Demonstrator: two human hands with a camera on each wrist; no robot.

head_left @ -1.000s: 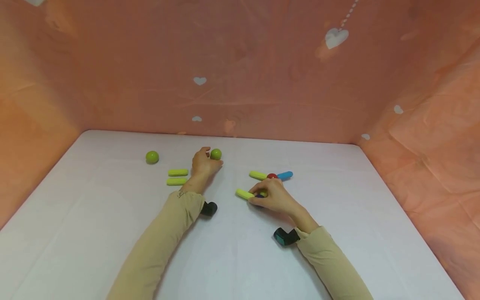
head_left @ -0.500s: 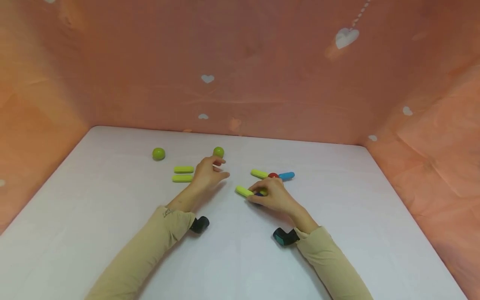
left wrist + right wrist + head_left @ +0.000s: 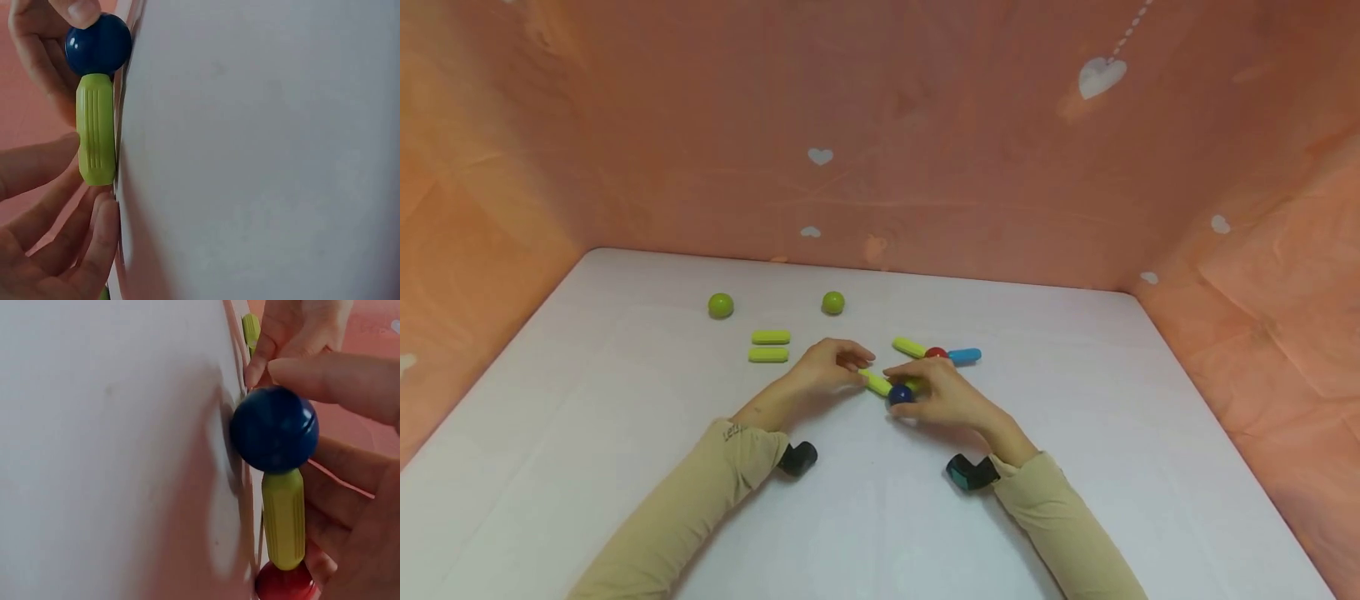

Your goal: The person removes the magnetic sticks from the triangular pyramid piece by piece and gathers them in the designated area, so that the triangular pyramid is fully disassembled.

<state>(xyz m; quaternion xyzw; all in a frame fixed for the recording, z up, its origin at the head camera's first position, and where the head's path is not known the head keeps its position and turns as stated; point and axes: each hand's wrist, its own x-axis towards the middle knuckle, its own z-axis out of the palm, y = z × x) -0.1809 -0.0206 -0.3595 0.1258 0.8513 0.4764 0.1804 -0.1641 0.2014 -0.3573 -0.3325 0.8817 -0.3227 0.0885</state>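
My left hand (image 3: 833, 367) is at the free end of a yellow-green ribbed stick (image 3: 96, 130), its thumb against the side and its other fingers curled around the end. That stick's other end meets a dark blue ball (image 3: 274, 429), which my right hand (image 3: 942, 392) holds between thumb and fingers. From the blue ball a second yellow-green stick (image 3: 284, 519) runs to a red ball (image 3: 286, 582), partly hidden by the right hand in the head view. Also joined at the red ball are another yellow-green stick (image 3: 910, 347) and a blue stick (image 3: 965, 356).
Two loose yellow-green sticks, an upper one (image 3: 771, 337) and a lower one (image 3: 768, 355), lie parallel left of the left hand. Farther back sit a left green ball (image 3: 721, 305) and a right green ball (image 3: 832, 302). An orange cloth backdrop (image 3: 880, 108) walls the white table (image 3: 880, 517).
My left hand has left the right green ball and come forward and right to the stick's end. The joined pieces have shifted slightly left, and the blue ball shows more between my right fingers.
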